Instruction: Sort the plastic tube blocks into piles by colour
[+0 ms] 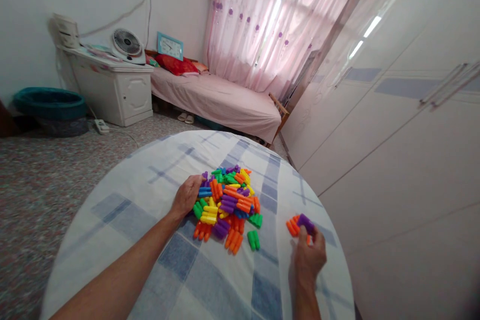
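Note:
A heap of plastic toy building blocks in purple, orange, yellow, green and blue lies on the round table. Each block looks like joined finger-shaped tubes. At the heap's left edge, my left hand touches the blocks, its fingers curled and partly hidden. To the right, away from the heap, my right hand pinches a purple block between thumb and fingers. Orange blocks lie just beside and beneath it, partly covered by the hand. A green block rests at the heap's front right.
A blue-and-white checked cloth covers the table. Beyond it stand a bed, a white cabinet with a fan, and a bin. A white wardrobe runs close along the right side.

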Demonstrator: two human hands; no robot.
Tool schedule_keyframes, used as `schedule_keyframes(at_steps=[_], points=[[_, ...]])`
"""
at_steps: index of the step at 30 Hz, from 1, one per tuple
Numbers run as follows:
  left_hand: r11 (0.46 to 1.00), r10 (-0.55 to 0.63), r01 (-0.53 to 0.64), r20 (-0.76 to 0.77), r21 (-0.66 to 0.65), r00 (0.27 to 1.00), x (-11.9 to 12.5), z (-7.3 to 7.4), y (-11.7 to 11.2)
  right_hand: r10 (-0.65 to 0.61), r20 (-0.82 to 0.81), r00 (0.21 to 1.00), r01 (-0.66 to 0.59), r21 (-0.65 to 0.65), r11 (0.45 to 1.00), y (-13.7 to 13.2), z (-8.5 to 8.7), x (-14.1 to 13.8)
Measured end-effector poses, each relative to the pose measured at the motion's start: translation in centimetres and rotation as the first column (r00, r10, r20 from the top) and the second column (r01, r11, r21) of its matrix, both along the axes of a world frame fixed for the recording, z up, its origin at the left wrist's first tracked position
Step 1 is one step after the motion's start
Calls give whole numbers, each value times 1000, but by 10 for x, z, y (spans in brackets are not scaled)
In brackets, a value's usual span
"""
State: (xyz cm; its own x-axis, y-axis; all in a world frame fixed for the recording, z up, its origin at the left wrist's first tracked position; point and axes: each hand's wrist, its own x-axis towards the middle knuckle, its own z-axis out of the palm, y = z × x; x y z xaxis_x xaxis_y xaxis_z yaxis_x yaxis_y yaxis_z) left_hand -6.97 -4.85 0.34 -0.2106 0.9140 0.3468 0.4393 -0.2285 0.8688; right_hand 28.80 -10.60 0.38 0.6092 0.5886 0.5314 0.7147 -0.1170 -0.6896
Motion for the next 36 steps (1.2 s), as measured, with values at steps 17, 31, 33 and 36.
schedule_keyframes(at_steps=[17, 31, 33, 36], points=[[1000, 17, -17, 18, -12, 1000, -1, -3, 1, 131, 263, 956, -87, -171, 981, 3, -10, 3], [1000, 3, -3, 14, -16, 1000, 0, -1, 1, 22, 200, 980, 45, -324, 945, 2, -4, 7], [1000, 6, -6, 30, -15, 1000, 0, -2, 1, 34, 158, 987, 35, -415, 909, 1, -3, 7], [1000, -2, 2, 23, -5, 1000, 0, -3, 1, 108, 202, 973, -12, -425, 905, -1, -3, 0]])
